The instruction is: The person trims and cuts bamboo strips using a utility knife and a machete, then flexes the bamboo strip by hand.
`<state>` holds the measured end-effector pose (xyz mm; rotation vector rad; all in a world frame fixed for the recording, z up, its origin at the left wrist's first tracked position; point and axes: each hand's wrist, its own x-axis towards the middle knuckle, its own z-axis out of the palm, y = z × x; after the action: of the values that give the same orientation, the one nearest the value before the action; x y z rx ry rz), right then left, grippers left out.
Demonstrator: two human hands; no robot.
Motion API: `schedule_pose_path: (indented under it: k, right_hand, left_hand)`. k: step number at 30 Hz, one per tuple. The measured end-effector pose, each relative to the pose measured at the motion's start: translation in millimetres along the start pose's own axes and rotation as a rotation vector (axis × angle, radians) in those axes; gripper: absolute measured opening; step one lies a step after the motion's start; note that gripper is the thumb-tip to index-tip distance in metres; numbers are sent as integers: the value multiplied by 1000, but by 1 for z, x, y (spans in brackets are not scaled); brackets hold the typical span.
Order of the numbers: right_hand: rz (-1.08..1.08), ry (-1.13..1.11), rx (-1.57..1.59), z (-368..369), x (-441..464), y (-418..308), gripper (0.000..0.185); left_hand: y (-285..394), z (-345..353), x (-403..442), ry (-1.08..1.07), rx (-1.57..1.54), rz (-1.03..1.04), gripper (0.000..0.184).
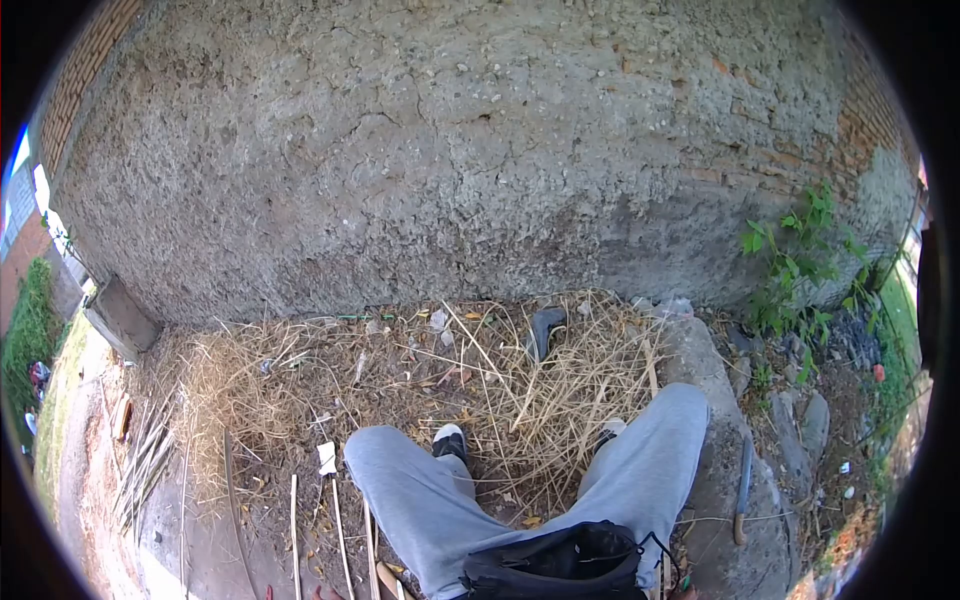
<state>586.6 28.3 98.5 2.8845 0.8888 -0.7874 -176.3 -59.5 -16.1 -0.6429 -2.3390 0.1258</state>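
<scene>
Neither my left hand nor my right hand can be made out. Small reddish patches show at the bottom edge, too cut off to identify. My legs in grey trousers (420, 500) are spread apart, and a black bag or pouch with an open top (560, 580) lies at my lap. To the right of my knee, a machete-like blade with a wooden handle (743, 490) lies on a stone ledge. Several long thin wooden strips (340, 530) rest on the ground left of my leg.
A rough wall (480, 170) rises in front. Dry straw (530, 390) covers the ground, with a dark shoe-like object (545, 330) on it. A bundle of sticks (150, 465) lies at left. A leafy plant (800, 260) and stones (800, 430) are at right.
</scene>
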Motion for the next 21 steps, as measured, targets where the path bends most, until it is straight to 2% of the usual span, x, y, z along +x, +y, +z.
schedule_pose_path:
  k: [1, 2, 5, 11, 21]
  right_hand:
    - [-10, 63, 40, 0, -1, -5, 63]
    - [-25, 107, 68, -3, 0, -8, 62]
    - [-57, 189, 125, -9, 6, -15, 62]
    - [-78, 218, 161, -16, 12, -17, 61]
    - [-80, 227, 157, -22, 19, -3, 59]
  left_hand:
    - [21, -2, -30, -219, -328, 11, 33]
    - [56, -34, -34, -465, -692, -203, 32]
    - [121, -89, -26, -601, -997, -262, 27]
    - [165, -131, -17, -646, -1192, -224, 20]
    - [161, -140, -43, -698, -1264, -269, 16]
